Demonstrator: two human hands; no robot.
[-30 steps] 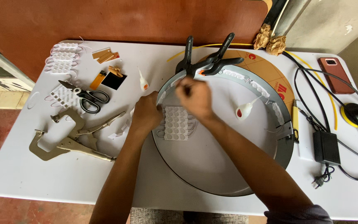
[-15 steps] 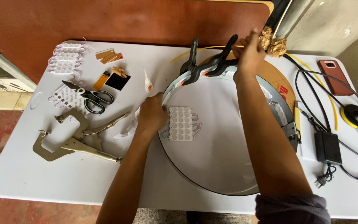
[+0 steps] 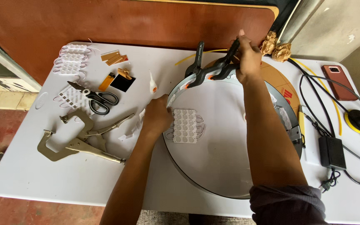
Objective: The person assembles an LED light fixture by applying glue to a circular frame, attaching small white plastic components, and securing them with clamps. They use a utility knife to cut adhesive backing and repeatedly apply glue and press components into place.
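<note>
- The round sign tray (image 3: 230,166), white inside with a grey metal rim, is seen at centre right of the frame on the white table (image 3: 42,175).
- The rim at centre is pinched by the left hand (image 3: 157,116), beside a block of white light modules (image 3: 185,126).
- A black spring clamp (image 3: 223,62) at upper centre is gripped by the right hand (image 3: 248,58); a second clamp (image 3: 196,66) is seen just left.
- A clamping step is judged in hand; a firm squeeze and the rim held steady are called for next.

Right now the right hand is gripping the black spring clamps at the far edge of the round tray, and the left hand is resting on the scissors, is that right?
Not quite. In the head view the left hand is not on the scissors; it rests at the near-left rim of the round tray, beside the white LED module strip. The right hand does grip the black spring clamps.
</note>
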